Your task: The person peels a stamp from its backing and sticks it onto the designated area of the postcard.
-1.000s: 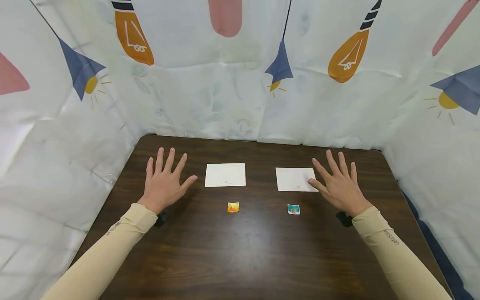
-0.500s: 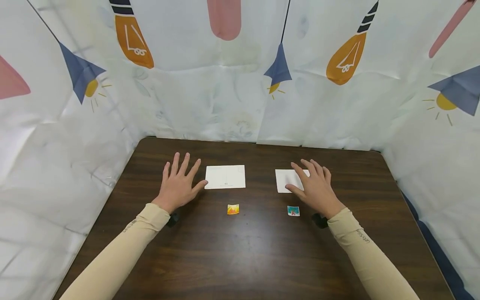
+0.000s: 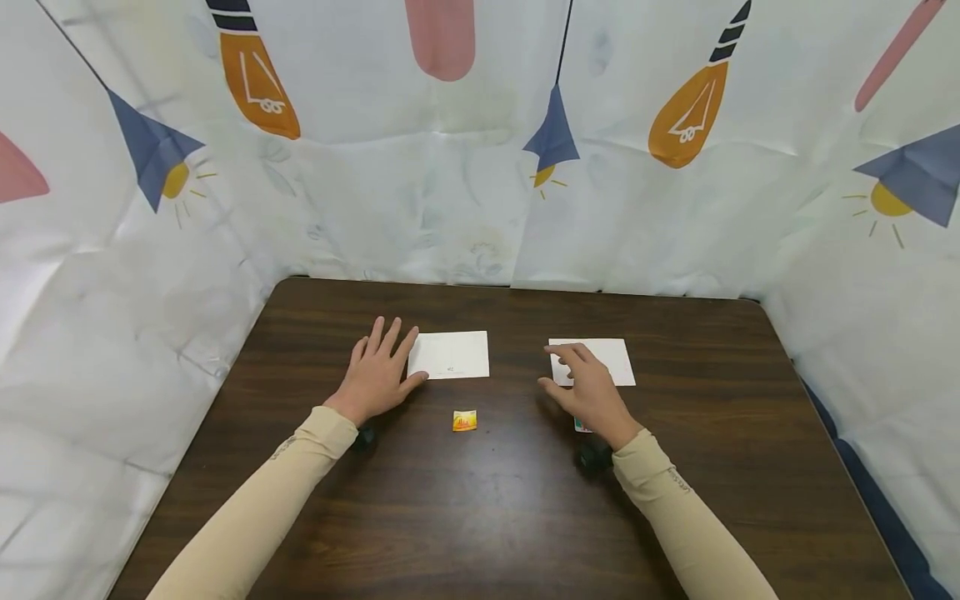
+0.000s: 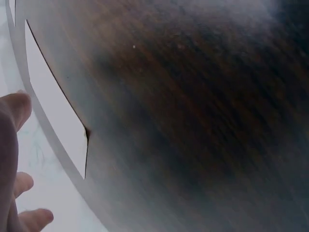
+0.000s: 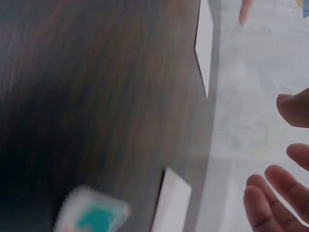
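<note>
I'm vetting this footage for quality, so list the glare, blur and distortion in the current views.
Head view: mostly clear, with a soft pale glare patch on the table; left wrist view: wood grain smeared, pale sheen at the top, the table's edge bowed; right wrist view: dim, the small teal card badly blurred, the nearer white card cleaner-edged.

on the brown wood-grain table (image 3: 465, 517), a left white rectangular card (image 3: 452, 358) and a right white rectangular card (image 3: 618, 363) are lying near the far edge, well apart. a small yellow-and-red rectangular slip (image 3: 464, 421) is lying before the left card; a small teal white-bordered slip (image 5: 99, 215) is lying before the right one. in the head view, the left hand (image 3: 377, 379) is overlapping the left card's left edge; the right hand (image 3: 596, 396) is partly covering the right card and its slip. a white lamp-printed sheet (image 3: 375, 200) is hanging behind the table.
</note>
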{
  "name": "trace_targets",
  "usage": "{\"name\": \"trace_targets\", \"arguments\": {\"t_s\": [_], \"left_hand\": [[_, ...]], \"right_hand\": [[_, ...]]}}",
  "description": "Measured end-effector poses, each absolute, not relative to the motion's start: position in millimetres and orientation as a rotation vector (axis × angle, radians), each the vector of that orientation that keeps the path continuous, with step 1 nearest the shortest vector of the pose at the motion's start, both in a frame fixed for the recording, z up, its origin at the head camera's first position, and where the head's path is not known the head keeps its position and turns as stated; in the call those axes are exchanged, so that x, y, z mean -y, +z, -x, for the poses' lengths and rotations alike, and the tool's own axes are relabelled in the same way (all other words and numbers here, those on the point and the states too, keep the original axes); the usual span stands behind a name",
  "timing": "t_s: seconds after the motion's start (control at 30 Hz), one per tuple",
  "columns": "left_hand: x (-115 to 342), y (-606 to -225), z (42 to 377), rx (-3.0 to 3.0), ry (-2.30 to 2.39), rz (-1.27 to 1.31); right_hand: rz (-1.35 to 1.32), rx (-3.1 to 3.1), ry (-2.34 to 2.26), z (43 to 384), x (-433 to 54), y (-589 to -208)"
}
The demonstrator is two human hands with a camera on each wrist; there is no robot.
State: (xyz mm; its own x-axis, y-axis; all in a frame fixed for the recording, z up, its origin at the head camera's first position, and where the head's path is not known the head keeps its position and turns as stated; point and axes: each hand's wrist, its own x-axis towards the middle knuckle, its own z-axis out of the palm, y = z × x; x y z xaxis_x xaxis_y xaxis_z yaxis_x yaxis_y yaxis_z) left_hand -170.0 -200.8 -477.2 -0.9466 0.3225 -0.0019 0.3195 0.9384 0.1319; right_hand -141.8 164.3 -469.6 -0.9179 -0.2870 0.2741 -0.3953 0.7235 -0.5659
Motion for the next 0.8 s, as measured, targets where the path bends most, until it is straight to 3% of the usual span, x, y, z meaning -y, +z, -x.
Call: {"name": "trace_targets", "arguments": {"t_s": [0.37,0.8], "left_hand": [[189.3,-481.8,179.7,-2.952,0.219,-0.579],[180.8,-487.0,186.8,-2.909,0.242,-0.594]], "right_hand": [[-0.498,2.740,1.417,133.8,-128.1,-492.2],[-0.536,2.776,1.625,127.2,-85.9,-511.3]]}}
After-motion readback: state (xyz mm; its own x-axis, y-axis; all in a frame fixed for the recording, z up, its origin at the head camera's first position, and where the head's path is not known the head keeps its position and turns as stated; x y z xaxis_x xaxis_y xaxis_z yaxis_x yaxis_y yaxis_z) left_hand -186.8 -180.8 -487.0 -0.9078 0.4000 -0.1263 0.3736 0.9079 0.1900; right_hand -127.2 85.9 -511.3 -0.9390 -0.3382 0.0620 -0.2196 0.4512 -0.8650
